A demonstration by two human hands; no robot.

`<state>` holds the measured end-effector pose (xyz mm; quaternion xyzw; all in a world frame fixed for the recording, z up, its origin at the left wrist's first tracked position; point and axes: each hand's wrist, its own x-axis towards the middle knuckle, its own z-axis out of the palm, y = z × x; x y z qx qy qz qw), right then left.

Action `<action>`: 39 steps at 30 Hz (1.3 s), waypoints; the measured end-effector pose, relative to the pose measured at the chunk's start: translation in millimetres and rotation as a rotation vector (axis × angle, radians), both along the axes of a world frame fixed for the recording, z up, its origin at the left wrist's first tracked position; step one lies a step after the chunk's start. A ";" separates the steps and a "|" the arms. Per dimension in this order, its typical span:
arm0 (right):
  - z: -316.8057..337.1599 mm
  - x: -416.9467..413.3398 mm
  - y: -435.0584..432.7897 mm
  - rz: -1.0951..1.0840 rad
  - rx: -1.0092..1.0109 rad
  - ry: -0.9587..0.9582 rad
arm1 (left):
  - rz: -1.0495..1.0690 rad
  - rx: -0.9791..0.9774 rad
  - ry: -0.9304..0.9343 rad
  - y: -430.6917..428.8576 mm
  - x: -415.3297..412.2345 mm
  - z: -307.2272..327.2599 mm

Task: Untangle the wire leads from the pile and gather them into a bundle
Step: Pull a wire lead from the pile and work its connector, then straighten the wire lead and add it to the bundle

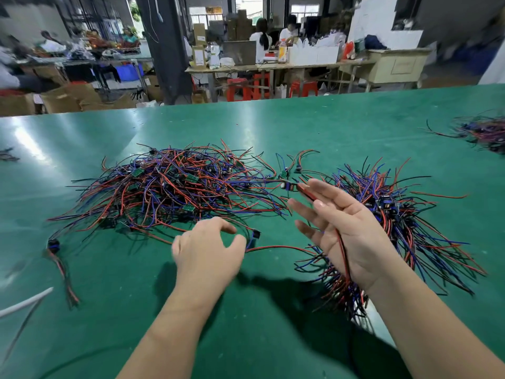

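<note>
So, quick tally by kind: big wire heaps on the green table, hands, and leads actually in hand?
Big wire heaps: 3 (tangled pile, gathered bundle, far-right heap)
Hands: 2 (left hand, right hand)
Single lead in the right hand: 1
Total: 6

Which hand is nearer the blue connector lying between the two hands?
Left. The left hand hovers just left of the blue connector, close beside it; the right hand, holding a wire lead, is farther off to its right.
</note>
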<state>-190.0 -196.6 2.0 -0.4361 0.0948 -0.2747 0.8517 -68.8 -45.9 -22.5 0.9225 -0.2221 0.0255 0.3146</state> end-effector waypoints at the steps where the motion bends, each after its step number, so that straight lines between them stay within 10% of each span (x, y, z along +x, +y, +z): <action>1: 1.0 0.0 -0.5 -0.003 0.027 -0.017 | 0.057 0.123 -0.061 1.2 1.0 -2.6; 4: 4.4 -0.7 -1.9 -0.012 0.062 -0.055 | 0.165 0.223 -0.215 3.3 -2.6 1.1; 9: 5.5 -2.2 1.4 0.043 0.009 -0.080 | -0.023 -0.233 -0.440 7.9 -4.7 16.8; 13: 2.4 -2.3 11.6 0.162 -0.120 -0.015 | -0.434 -0.797 0.139 -3.6 -25.4 27.6; 19: -5.3 -1.8 24.6 0.363 -0.212 0.202 | -0.434 -1.087 0.491 -13.8 -31.4 19.5; 33: -1.2 -4.1 8.8 -0.051 -0.470 0.276 | -0.649 -0.716 0.699 -10.6 -38.4 18.6; 39: 16.1 -13.3 -18.4 -0.343 -0.207 0.252 | -0.797 -0.488 0.878 -6.2 -41.7 14.3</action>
